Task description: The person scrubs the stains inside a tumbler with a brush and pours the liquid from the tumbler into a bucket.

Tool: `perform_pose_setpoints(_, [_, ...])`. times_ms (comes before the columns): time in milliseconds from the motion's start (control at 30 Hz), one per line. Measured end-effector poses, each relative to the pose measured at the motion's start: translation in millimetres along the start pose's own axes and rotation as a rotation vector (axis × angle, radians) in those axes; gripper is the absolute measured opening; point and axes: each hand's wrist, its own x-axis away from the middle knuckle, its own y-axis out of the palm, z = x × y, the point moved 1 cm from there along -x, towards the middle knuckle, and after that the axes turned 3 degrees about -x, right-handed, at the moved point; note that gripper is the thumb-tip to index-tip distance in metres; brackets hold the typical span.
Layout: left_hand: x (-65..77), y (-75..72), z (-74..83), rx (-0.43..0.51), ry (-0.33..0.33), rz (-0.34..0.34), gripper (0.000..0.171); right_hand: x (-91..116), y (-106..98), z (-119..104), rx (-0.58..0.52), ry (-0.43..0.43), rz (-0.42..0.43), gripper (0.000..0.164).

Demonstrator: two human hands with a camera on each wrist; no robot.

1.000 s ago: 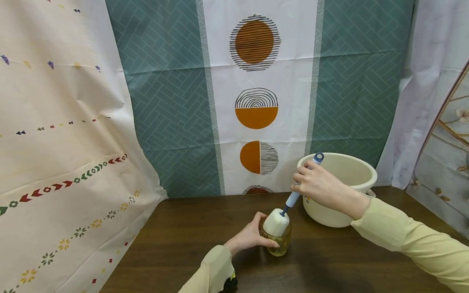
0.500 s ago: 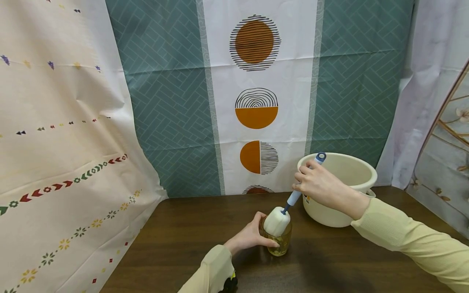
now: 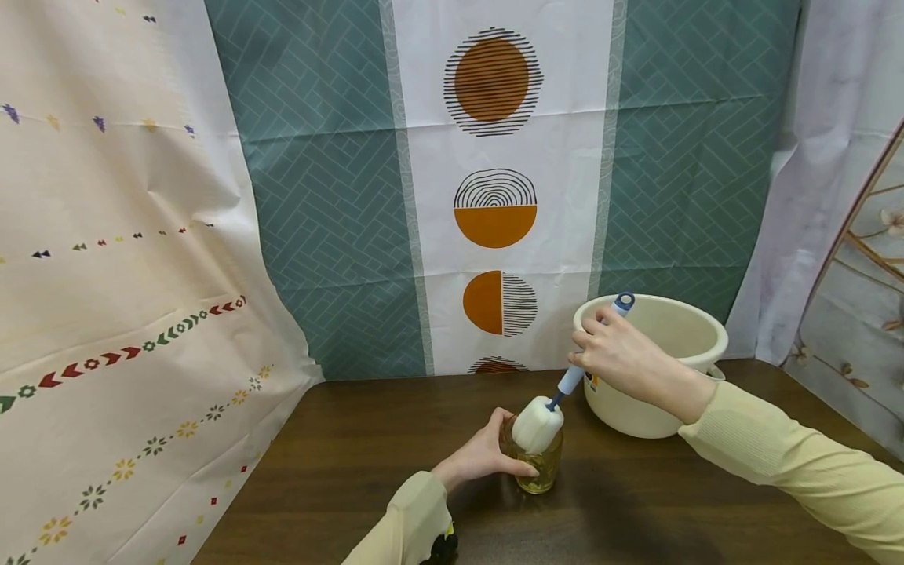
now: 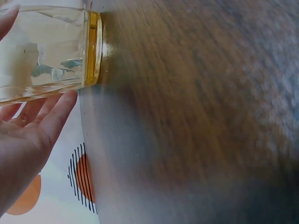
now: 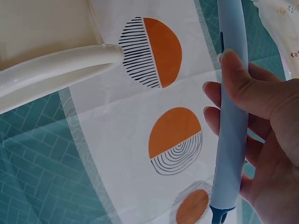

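Note:
My left hand (image 3: 483, 453) grips an amber glass cup (image 3: 540, 477) that stands upright on the table, thumb on the near side and fingers round the far side. In the left wrist view the clear faceted wall and yellow base of the glass (image 4: 51, 56) show beside the fingers (image 4: 58, 112). The white sponge head of a cup brush (image 3: 538, 428) sits partly inside the glass, its top above the rim. Curled round the brush's light blue handle (image 5: 231, 140), my right hand (image 3: 621, 353) holds it tilted, upper end to the right.
A cream plastic basin (image 3: 639, 416) stands behind and below the right hand; its rim (image 5: 60, 60) crosses the right wrist view. Patterned cloth (image 3: 325, 235) hangs behind the dark wooden table (image 3: 374, 431), with more cloth (image 3: 141, 329) at the left side.
The brush has shifted slightly right, its sponge head rising a little in the glass and its handle end moving right with the right hand. The left hand and glass stay put.

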Motion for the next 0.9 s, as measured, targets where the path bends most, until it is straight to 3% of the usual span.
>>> perform_pose_setpoints(200, [-0.6,1.0,-1.9,-0.002,-0.008,0.0,0.066,2.4,1.0,0.8,-0.006,0.003,-0.017,0.022])
perform_pose_setpoints(567, [-0.1,0.7,-0.5,0.001,0.011,0.002,0.064,4.9,-0.1,3.0,0.009,-0.011,0.037,0.018])
perform_pose_setpoints(900, [-0.1,1.2,-0.8,-0.005,0.031,0.007,0.065,6.7,-4.2,2.2,-0.006,-0.01,0.014,0.021])
